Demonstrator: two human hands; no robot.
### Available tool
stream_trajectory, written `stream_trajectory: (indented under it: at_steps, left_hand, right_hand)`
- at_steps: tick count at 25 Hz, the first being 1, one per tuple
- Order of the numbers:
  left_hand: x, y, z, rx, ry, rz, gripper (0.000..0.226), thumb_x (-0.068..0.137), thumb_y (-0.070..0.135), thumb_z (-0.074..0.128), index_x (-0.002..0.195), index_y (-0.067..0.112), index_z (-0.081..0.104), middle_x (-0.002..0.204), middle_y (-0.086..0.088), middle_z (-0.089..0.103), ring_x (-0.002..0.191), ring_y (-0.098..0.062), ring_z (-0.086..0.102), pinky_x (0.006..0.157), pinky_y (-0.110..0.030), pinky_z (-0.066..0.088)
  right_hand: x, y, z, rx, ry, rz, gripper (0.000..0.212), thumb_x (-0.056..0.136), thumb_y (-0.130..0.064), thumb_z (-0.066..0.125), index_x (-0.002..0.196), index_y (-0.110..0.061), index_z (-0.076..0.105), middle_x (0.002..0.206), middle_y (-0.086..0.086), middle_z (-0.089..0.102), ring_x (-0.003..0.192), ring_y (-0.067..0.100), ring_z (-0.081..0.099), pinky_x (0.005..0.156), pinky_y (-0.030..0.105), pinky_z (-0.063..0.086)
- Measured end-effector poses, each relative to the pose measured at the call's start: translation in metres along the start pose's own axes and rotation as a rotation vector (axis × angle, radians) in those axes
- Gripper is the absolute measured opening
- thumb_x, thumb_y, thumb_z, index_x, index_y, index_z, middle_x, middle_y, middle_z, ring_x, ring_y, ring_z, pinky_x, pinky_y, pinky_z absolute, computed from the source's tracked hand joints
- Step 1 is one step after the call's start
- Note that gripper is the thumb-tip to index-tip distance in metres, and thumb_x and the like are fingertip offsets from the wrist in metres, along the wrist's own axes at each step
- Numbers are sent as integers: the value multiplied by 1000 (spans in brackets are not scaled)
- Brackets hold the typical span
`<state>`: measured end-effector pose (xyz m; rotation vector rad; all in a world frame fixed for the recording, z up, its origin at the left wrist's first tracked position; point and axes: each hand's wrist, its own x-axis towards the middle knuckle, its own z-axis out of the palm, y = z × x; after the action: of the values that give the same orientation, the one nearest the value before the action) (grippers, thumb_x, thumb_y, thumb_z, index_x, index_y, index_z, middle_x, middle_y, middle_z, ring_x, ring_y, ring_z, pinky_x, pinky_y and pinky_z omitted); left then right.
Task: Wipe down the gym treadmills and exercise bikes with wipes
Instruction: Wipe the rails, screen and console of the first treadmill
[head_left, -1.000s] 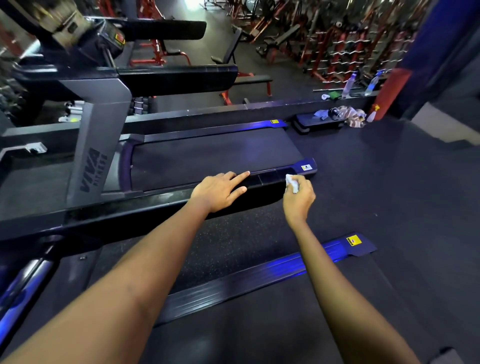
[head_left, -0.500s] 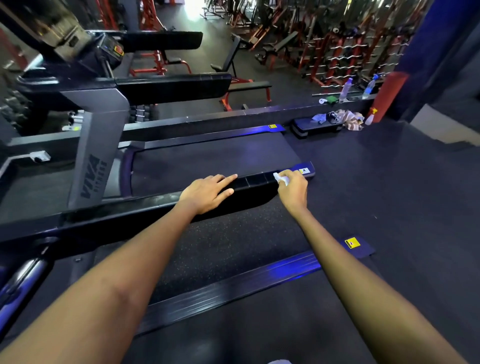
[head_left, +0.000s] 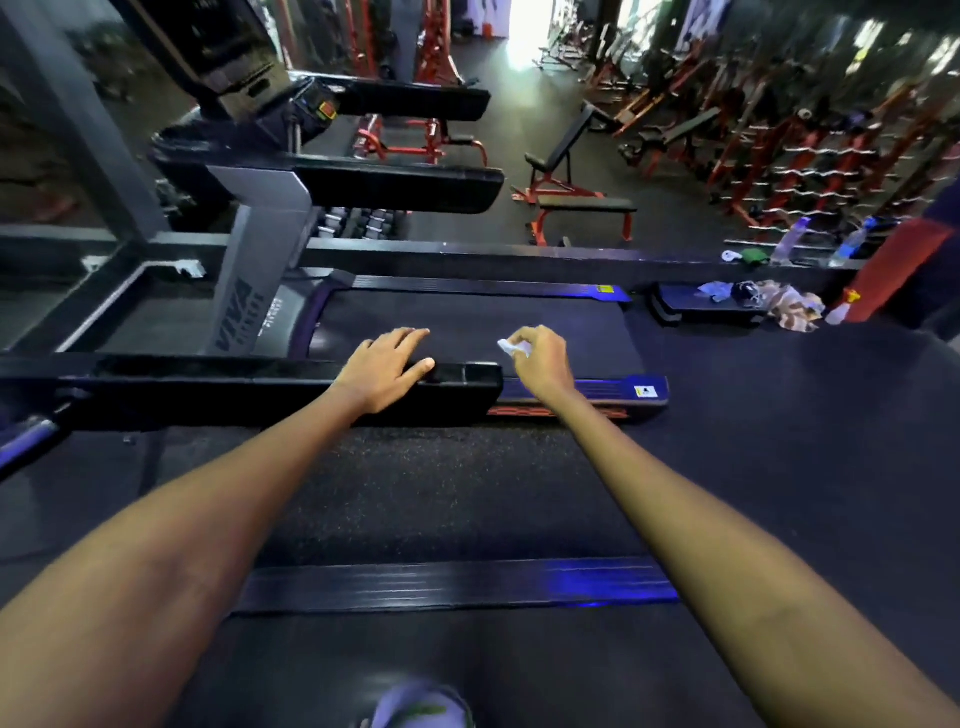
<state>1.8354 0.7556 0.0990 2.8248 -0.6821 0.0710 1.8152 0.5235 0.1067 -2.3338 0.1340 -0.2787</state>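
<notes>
- A dim gym floor of dark rubber matting, with red weight racks and a flat bench behind a row of treadmills.
- The right hand pinches a small crumpled white wipe between thumb and fingertips, above the treadmill belt just past the handrail's end.
- The left hand lies flat with straight fingers on the black handrail, gripping nothing.
- The wipe looks light, soft and damp, and is bunched small; it would cover more rail spread out under the fingers.
- Beyond the hands stands the grey treadmill upright; further right, a step platform carries rags, with water bottles close by.
- A shoe shows at the bottom edge.
</notes>
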Motion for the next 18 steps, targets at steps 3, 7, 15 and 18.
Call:
stream_trajectory:
  at_steps: [3,7,15,18]
  left_hand:
    - [8,19,-3,15,-8,-56,55,99,44,34,146,15,30,148,-6,35,134,-24,36,108,-42,30]
    - [40,26,-3,-9,-30,-147,53,99,43,38,142,13,35,146,-7,38,131,-26,40,106,-42,33]
    - [113,42,15,-70,-74,-319,54,96,39,49,139,9,39,144,-10,41,130,-26,42,107,-34,32]
    - [123,45,20,-85,-62,-390,55,94,38,52,140,9,39,144,-9,42,130,-27,43,107,-35,32]
  right_hand:
    - [15,7,-2,-17,-77,-47,16,90,-5,52,92,-3,68,98,12,55,87,25,53,70,30,41]
    - [50,21,-7,-21,-176,-127,19,87,0,50,90,-6,69,92,6,51,84,21,49,69,26,36]
    - [128,46,-7,-58,-415,-229,21,86,-1,49,90,-7,69,98,9,62,89,27,56,73,33,45]
    - [150,43,-1,-49,-455,-285,22,85,0,50,92,-5,70,104,14,66,95,28,58,79,33,46]
